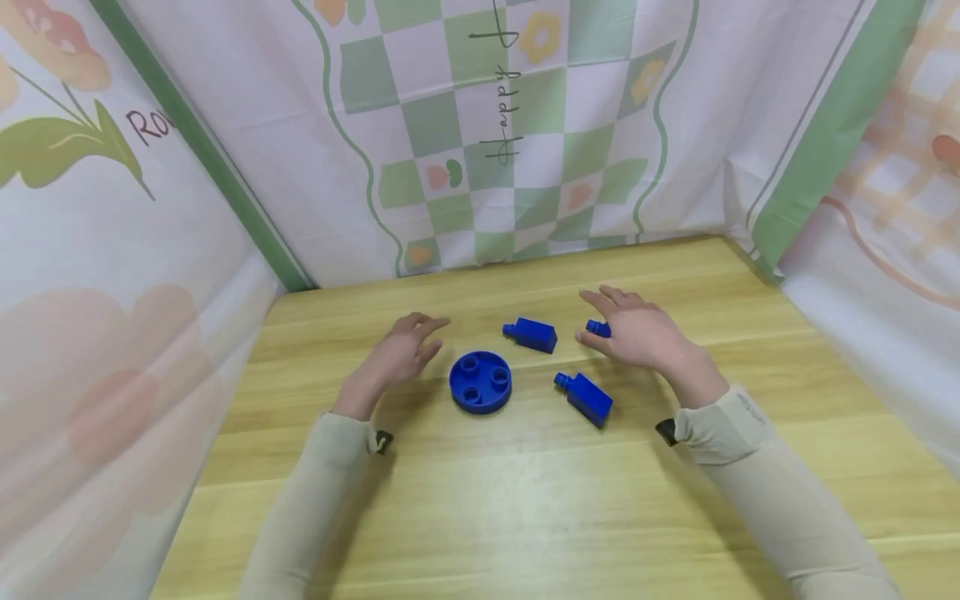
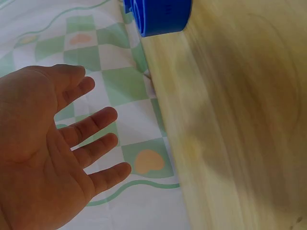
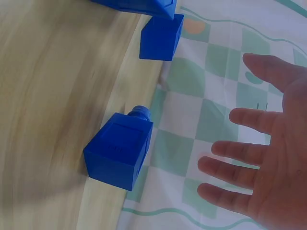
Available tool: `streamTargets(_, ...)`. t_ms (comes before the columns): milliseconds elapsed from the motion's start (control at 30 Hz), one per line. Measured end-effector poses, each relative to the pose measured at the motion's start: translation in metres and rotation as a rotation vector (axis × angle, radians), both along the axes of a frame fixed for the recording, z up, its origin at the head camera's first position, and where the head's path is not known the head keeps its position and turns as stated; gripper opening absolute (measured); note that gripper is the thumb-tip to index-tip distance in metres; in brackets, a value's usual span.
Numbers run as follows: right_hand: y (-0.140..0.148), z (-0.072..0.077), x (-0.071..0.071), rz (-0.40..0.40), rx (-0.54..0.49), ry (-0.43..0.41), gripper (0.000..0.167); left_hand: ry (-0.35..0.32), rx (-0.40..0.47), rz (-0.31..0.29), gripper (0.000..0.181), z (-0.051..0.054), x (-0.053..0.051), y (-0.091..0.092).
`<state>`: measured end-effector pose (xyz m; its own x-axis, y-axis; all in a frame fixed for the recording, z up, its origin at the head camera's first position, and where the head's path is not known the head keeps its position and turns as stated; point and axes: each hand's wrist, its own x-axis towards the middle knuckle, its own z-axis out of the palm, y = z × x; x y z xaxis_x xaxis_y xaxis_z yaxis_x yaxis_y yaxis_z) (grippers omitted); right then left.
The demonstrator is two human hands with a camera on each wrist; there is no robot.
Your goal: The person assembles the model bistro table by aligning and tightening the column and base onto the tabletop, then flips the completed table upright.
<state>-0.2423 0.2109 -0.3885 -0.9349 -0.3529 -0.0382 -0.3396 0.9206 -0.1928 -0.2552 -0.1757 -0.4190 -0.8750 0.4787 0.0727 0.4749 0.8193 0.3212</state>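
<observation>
I see the tray [image 1: 482, 377] with three round sockets on the table [image 1: 525, 500], three bottles [image 1: 534, 335] lying rightward of it. The left hand [image 1: 397, 354], loosely spread, holds nothing beside the tray; the right hand [image 1: 641, 333], fingers spread, gripping nothing, partly hides one bottle.

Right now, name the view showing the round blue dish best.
Head view: the round blue dish shows whole, with three sockets. The left wrist view catches only part, at its top edge; the right wrist view, none.
</observation>
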Motion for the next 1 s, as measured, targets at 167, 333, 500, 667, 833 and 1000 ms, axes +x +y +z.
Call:
streamTargets(167,0.0,-0.001,0.004,0.012,-0.011,0.018,0.081,-0.016,0.006,-0.02,0.045,-0.003,0.001,0.003)
streamTargets(333,-0.001,-0.001,0.009,0.032,-0.022,0.028,0.075,-0.019,0.009,-0.033,0.043,-0.005,0.001,0.004)
streamTargets(500,-0.002,-0.001,0.015,0.054,-0.024,0.02,0.065,-0.046,-0.002,-0.034,0.042,-0.007,0.001,0.005)
streamTargets(667,-0.002,-0.004,0.02,0.074,-0.023,0.011,0.057,-0.075,-0.014,-0.037,0.04,-0.01,-0.001,0.007)
streamTargets(833,-0.003,-0.008,0.024,0.081,-0.026,-0.029,0.052,-0.072,-0.03,-0.056,0.038,-0.015,-0.002,0.009)
streamTargets(1000,-0.004,-0.012,0.026,0.089,-0.029,-0.067,0.048,-0.076,-0.037,-0.075,0.037,-0.016,-0.001,0.011)
